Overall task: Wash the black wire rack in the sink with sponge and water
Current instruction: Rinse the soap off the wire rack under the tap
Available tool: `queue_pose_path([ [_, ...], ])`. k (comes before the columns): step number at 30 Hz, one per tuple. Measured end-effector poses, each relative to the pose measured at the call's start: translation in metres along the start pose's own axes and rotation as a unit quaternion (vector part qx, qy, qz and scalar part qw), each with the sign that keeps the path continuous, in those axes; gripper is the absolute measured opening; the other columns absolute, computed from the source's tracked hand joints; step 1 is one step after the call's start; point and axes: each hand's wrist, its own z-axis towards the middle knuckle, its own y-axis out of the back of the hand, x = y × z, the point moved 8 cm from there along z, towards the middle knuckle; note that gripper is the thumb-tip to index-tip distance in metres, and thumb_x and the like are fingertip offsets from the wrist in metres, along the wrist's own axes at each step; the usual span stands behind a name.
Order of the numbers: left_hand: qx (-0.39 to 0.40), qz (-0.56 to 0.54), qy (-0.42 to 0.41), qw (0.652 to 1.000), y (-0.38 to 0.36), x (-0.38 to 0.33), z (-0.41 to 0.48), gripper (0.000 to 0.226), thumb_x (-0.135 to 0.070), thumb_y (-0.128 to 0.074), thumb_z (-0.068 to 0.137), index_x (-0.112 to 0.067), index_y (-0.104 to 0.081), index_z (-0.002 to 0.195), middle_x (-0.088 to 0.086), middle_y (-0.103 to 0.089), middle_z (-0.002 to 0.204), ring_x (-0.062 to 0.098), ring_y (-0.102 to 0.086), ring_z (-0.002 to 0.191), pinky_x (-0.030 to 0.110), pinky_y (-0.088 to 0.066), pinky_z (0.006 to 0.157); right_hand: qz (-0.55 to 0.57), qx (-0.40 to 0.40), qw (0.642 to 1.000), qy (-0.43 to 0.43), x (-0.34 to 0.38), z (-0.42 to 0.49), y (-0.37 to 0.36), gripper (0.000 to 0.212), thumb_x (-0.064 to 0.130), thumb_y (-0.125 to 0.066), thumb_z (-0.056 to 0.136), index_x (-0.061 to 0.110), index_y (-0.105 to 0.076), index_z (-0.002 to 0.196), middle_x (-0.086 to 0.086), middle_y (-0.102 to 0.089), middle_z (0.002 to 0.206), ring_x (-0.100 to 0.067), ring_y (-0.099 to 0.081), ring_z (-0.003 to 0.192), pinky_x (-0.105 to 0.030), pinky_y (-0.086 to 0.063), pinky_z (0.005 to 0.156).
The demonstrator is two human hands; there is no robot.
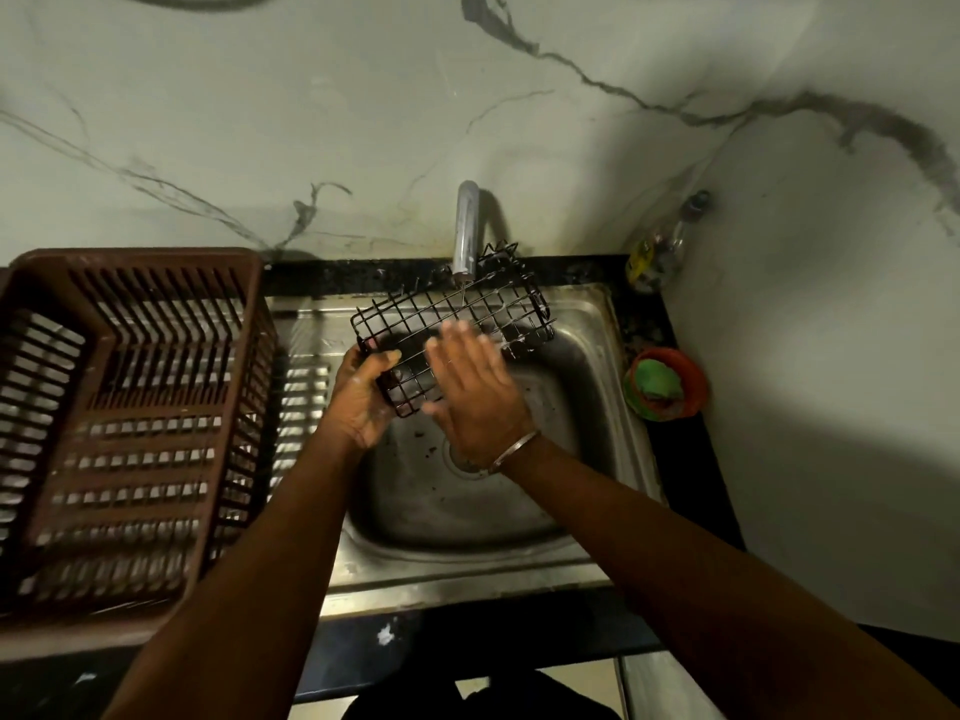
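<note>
Black wire is making up the rack [470, 309], and it is hanging tilted over the sink [467, 517], right under the tap [466, 226]. A thin line of water is falling on it. The left hand [363, 402] is gripping the rack's near corner with curled fingers. The right hand [475, 397] is lying flat on the wires, fingers straight. A green sponge [657, 381] is sitting in an orange bowl [697, 379] on the right. A brown basket [130, 407] is standing on the left.
</note>
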Motion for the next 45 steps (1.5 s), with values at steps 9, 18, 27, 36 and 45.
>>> queue_pose_path([
  [9,-0.023,0.012,0.010,1.000,-0.004,0.004,-0.014,0.088,-0.018,-0.083,0.070,-0.010,-0.050,0.150,0.018,-0.064,0.134,0.035,-0.065,0.115,0.060,-0.060,0.088,-0.010,0.005,1.000,0.022,0.001,-0.007,-0.003,0.079,0.061,-0.031,0.108,0.008,-0.019,0.167,-0.018,-0.006,0.175,-0.033,-0.001,0.163,-0.053,-0.009,0.131],
  [18,-0.040,-0.035,0.022,0.998,-0.002,0.023,-0.028,0.046,-0.012,-0.071,0.087,-0.021,-0.057,0.130,0.009,-0.072,0.115,0.033,-0.070,0.108,0.063,-0.060,0.082,0.016,0.023,0.993,-0.119,-0.017,-0.007,0.003,0.086,0.066,-0.012,0.105,0.006,0.000,0.167,-0.020,0.013,0.173,-0.033,0.014,0.161,-0.049,0.006,0.131],
  [27,-0.071,-0.110,0.054,0.990,-0.001,0.066,-0.037,0.088,-0.028,-0.101,0.045,-0.008,-0.057,0.118,0.026,-0.057,0.133,0.038,-0.063,0.112,0.063,-0.052,0.096,0.013,0.021,0.998,-0.059,-0.004,-0.010,0.003,0.081,0.058,-0.026,0.107,0.006,-0.008,0.167,-0.023,0.004,0.174,-0.038,0.007,0.162,-0.058,-0.005,0.130],
  [36,-0.083,-0.161,0.048,0.982,-0.027,0.076,-0.054,0.005,-0.014,-0.076,0.074,-0.017,-0.073,0.072,0.013,-0.068,0.103,0.034,-0.064,0.103,0.055,-0.048,0.102,0.040,-0.004,0.993,-0.112,-0.018,-0.020,0.012,0.076,0.045,-0.032,0.106,0.008,-0.003,0.166,-0.017,0.007,0.175,-0.032,0.010,0.162,-0.050,0.005,0.131],
  [45,-0.086,-0.148,0.075,0.982,-0.048,0.088,-0.061,0.032,-0.010,-0.050,0.101,-0.013,-0.069,0.077,0.013,-0.073,0.095,0.025,-0.068,0.087,0.040,-0.055,0.078,0.042,0.025,0.991,-0.123,-0.014,-0.003,0.016,0.082,0.055,-0.030,0.106,0.010,-0.003,0.168,-0.017,0.014,0.174,-0.035,0.018,0.160,-0.054,0.007,0.130],
])
